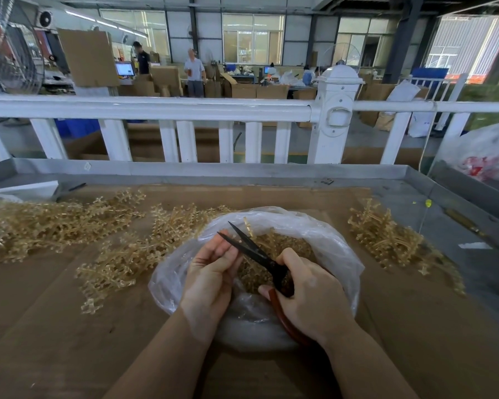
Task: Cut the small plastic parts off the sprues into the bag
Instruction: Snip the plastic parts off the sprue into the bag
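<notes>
A clear plastic bag [323,243] lies open in front of me, with several small amber plastic parts [283,249] inside. My right hand [308,292] grips black scissors [251,249] by their red-brown handles, blades open above the bag. My left hand [213,272] is curled beside the blades, its fingertips at the lower blade. A thin amber sprue piece [248,227] sticks up by the blade tips; what my left fingers hold is hidden. Heaps of amber sprues lie on the left [55,223], beside the bag [127,263] and on the right [386,234].
Brown cardboard [69,326] covers the grey metal table, which has a raised rim [213,168]. A white fence [185,110] runs behind it. A filled white bag [487,156] sits at the far right. Two people stand among cartons far off.
</notes>
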A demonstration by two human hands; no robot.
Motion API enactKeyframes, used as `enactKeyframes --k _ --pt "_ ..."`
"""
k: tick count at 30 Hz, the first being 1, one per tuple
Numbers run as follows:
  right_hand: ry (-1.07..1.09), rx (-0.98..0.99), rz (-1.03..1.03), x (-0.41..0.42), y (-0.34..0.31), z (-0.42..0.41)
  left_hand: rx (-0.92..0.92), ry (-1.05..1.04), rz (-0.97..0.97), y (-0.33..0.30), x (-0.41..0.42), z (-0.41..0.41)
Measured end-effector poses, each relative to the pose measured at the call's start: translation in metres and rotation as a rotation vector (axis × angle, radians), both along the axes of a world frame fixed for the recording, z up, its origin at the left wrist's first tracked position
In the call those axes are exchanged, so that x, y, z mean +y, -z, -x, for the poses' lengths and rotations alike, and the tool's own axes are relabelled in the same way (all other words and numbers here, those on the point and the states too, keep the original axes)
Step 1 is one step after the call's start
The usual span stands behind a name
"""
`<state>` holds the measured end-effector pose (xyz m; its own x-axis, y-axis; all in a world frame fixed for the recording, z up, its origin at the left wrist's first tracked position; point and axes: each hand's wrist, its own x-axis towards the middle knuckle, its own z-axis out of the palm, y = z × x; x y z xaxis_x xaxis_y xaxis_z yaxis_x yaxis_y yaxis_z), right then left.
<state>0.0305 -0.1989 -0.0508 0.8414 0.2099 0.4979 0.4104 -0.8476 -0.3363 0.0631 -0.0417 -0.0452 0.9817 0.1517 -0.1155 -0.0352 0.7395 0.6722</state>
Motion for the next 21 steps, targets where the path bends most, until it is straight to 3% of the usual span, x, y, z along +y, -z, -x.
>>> enactKeyframes --k 21 --pt "-0.063 -0.033 -0.046 0.0073 -0.0033 -0.0016 -0.023 0.084 -0.019 -0.0002 0.0005 -0.0001"
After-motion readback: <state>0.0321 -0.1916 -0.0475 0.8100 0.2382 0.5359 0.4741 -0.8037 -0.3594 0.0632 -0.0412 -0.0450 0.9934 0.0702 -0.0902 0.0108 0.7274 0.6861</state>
